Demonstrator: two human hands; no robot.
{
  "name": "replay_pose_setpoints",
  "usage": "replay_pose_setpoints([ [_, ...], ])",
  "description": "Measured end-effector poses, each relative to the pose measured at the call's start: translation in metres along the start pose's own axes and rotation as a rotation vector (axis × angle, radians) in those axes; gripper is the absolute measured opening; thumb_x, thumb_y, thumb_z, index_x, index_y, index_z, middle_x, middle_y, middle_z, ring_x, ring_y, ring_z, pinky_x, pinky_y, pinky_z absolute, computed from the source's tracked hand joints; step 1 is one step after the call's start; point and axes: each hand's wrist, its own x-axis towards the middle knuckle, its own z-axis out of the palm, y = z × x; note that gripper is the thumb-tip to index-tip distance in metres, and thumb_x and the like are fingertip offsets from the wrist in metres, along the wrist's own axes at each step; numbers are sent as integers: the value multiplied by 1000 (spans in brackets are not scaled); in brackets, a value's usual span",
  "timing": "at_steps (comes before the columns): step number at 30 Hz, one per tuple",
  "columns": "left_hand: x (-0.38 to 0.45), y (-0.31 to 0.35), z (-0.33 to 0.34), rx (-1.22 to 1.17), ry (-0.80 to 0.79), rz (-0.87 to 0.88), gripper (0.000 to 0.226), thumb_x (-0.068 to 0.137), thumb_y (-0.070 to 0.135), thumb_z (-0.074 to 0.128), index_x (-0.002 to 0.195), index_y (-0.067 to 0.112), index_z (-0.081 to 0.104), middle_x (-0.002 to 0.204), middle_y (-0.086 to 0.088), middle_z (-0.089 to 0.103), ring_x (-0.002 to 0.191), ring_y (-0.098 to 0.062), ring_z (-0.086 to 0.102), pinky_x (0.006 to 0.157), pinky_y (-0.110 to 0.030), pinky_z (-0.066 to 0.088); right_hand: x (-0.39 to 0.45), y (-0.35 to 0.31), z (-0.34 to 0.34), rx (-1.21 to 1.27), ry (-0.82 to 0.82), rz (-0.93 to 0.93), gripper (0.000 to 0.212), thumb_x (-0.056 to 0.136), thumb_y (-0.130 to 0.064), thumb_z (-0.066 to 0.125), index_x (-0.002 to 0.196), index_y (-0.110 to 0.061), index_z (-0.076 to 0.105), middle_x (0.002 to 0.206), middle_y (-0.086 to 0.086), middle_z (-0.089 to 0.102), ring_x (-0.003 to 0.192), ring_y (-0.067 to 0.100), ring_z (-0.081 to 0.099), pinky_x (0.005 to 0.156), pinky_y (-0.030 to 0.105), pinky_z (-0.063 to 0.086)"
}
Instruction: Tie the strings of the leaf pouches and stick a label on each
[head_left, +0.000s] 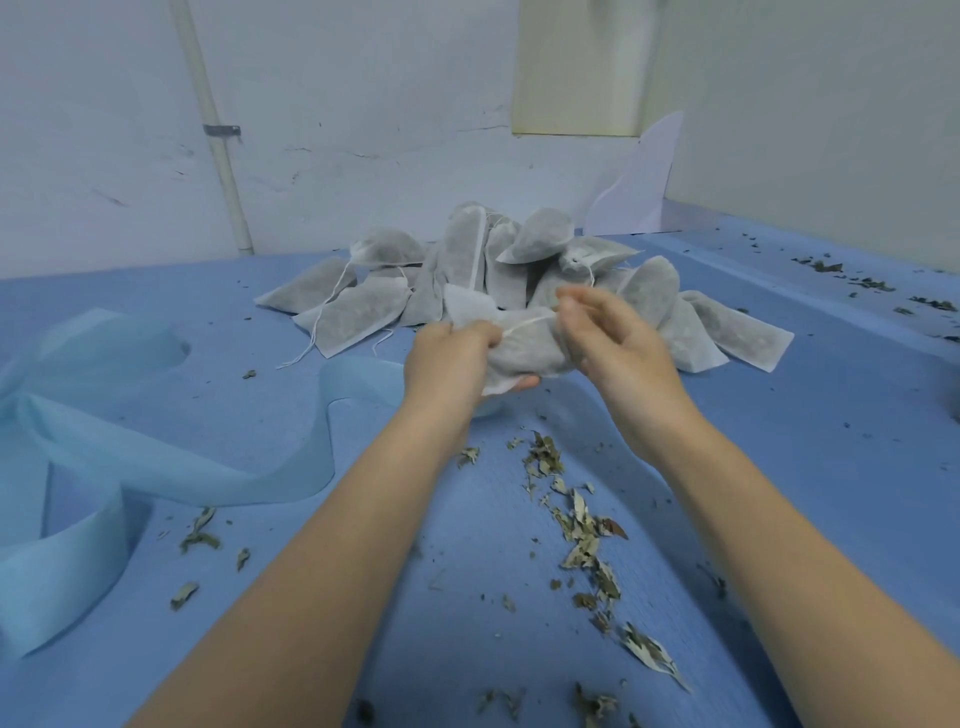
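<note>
Nearest you, dried leaf scraps litter the blue table cover between your forearms, so some filling is already loose. Your left hand grips the neck of the pouch you hold just above the cover, fingers curled round the gathered fabric. Your right hand pinches the white drawstring between thumb and fingertips, and the string runs taut between your hands.

The risks, as I judge them: pull too sharply and the thin string may snap or tear the soft fabric; loosen your left grip and the mouth may gape, shedding more leaves; a slack knot may slip open.

To your left a pale blue fabric strip loops across the cover. Beyond your hands lies the heap of filled pouches, several strings trailing loose. No labels are visible. Further back stand a scuffed whitish wall with a clamped pipe, and a pale panel to the right.
</note>
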Motion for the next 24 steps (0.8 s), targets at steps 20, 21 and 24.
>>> replay_pose_setpoints([
  [20,20,9,-27,22,328,190,10,75,16,63,75,10,54,90,-13,64,95,-34,63,88,-50,50,35,32,38,-507,-458,25,60,72,-29,82,123,-36,51,118,-15,57,73,1,52,64,11,43],
  [21,20,9,-27,41,337,195,11,77,16,63,72,13,53,88,-11,63,94,-33,63,87,-49,51,34,32,41,-496,-470,19,53,72,-25,80,116,-36,53,107,-15,61,67,-2,52,59,9,42],
  [24,21,6,-27,39,337,200,10,81,13,61,74,13,55,91,-11,65,89,-35,65,75,-46,56,34,33,45,-511,-429,-11,44,69,-22,78,105,-31,54,89,-16,61,62,-7,53,54,5,38],
])
